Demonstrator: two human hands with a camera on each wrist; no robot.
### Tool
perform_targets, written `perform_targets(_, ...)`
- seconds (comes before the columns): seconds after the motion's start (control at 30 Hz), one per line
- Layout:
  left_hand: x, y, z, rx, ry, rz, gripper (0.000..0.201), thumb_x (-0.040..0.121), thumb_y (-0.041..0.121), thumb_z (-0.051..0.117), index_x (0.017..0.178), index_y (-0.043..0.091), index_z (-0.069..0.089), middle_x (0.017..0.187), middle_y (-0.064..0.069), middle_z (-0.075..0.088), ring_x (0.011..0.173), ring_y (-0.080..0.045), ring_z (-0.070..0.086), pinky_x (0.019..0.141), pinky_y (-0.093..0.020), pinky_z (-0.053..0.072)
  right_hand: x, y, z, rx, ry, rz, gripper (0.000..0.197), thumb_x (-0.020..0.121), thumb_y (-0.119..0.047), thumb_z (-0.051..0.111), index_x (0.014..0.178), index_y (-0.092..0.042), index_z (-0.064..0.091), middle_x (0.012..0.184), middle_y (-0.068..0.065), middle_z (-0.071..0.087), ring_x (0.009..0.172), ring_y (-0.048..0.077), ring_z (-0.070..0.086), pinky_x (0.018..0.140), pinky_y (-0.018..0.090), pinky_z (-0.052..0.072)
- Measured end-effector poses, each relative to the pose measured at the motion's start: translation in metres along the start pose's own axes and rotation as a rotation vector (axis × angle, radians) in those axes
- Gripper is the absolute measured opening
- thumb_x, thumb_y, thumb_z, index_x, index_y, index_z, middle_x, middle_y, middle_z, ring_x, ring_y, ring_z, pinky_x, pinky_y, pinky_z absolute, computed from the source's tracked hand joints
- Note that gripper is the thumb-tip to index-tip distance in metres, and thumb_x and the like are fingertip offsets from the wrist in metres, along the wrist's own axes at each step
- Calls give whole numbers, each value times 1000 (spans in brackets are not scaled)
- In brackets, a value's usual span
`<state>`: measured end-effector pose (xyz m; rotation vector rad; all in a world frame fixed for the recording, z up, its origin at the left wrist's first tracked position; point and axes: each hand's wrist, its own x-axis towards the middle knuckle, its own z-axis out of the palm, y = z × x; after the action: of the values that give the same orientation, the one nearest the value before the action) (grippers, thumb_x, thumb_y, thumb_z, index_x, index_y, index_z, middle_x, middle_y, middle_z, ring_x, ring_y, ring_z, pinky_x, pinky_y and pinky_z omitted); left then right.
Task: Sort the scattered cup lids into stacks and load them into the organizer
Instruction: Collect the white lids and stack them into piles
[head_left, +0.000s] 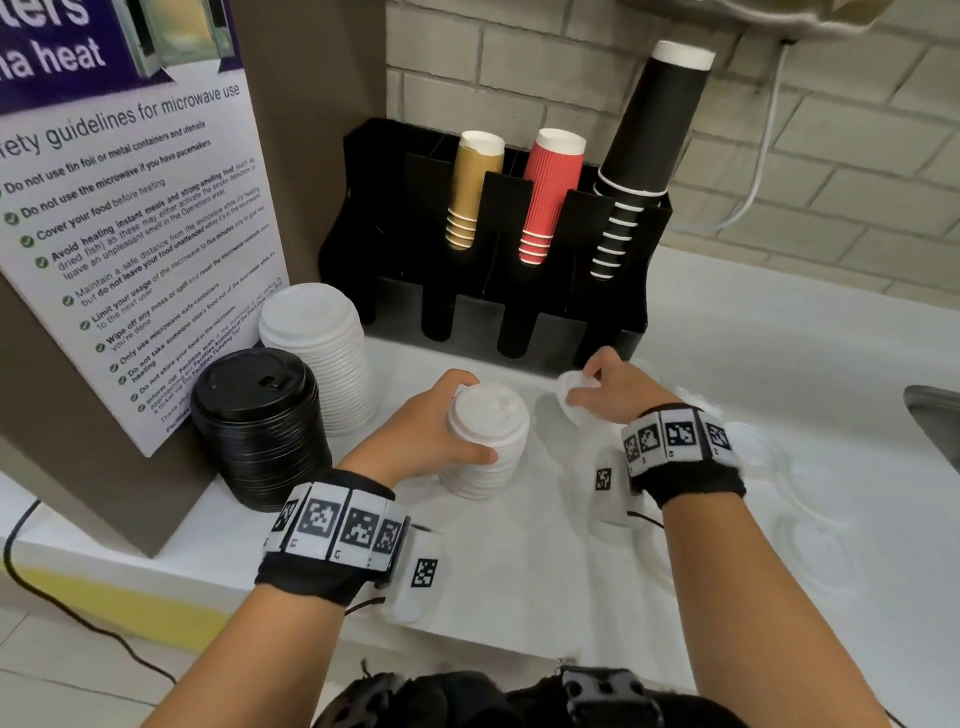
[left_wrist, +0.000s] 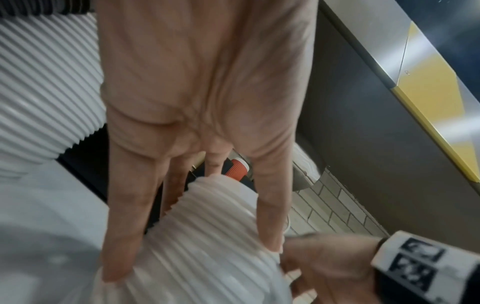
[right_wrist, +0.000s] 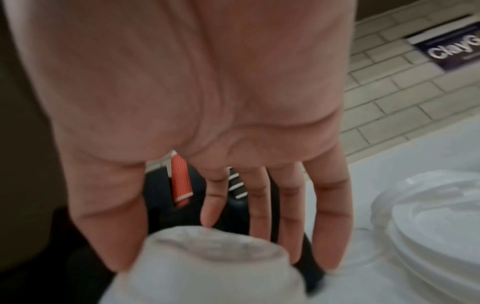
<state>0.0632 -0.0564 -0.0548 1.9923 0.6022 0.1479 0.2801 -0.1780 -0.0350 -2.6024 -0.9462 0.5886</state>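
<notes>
Left hand (head_left: 434, 426) wraps thumb and fingers round a short stack of white lids (head_left: 483, 441) standing on the white counter (head_left: 519, 571), near the front edge. Right hand (head_left: 610, 389) pinches a single white lid (head_left: 574, 397), tilted, just right of that stack; the right wrist view is blurred, so probably thumb against fingertips. Lids are thin ribbed plastic, domed, with a sip spout on top. Clear flat lids (head_left: 810, 483) lie loose on the counter to the right, hard to make out against the white. Open counter sits between the hands and the front edge. Left, a black lid stack (head_left: 260, 421) stands against a taller white lid stack (head_left: 317, 348), both beside a brown panel carrying a microwave notice (head_left: 135, 218). Behind, the black organizer (head_left: 493, 312) stands against the brick wall, its front slots dark. Gold cups (head_left: 470, 192), red ribbed cups (head_left: 548, 197) and black cups (head_left: 644, 150) stand upside down in the rear slots. Metal sink edge (head_left: 935, 415) at far right.
</notes>
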Motion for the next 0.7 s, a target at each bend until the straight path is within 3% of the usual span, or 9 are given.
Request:
perform_targets(0.1, 6, 4, 7, -27, 24, 1, 68, 74, 20, 83, 129, 25, 42, 124, 3, 53, 113, -19, 51, 93, -35, 48, -20, -6, -4, 377, 3, -106, 36, 85, -39, 63, 113, -29, 43, 104, -2, 58, 92, 14, 57, 66, 26, 44)
perform_targets(0.23, 18, 13, 14, -41, 62, 5, 67, 70, 20, 86, 123, 23, 44, 114, 9, 52, 108, -19, 53, 92, -36, 49, -39, -12, 7, 624, 55, -234, 25, 81, -40, 67, 104, -40, 58, 99, -7, 65, 94, 9, 63, 68, 21, 45)
perform_targets(0.43, 23, 13, 18, -40, 92, 7, 80, 64, 18, 89, 130, 23, 43, 121, 7, 53, 109, -17, 55, 88, -30, 48, -44, -18, 29, 563, 219, -366, 32, 75, -40, 76, 106, -33, 68, 102, -15, 67, 87, 4, 61, 72, 11, 43)
perform_targets(0.57, 23, 10, 19, -66, 104, -6, 98, 65, 15, 89, 142, 24, 29, 121, 11, 46, 111, -17, 53, 88, -28, 45, -45, -23, 32, 487, 232, -422, 37, 73, -39, 79, 108, -31, 68, 111, -14, 64, 89, 2, 57, 72, 6, 41)
perform_targets(0.7, 23, 6, 21, -93, 110, -6, 109, 64, 14, 89, 147, 27, 20, 124, 10, 44, 110, -15, 52, 85, -24, 43, -45, -31, 34, 386, 220, -442, 40, 72, -39, 80, 110, -30, 69, 110, -10, 61, 95, 5, 54, 74, 8, 37)
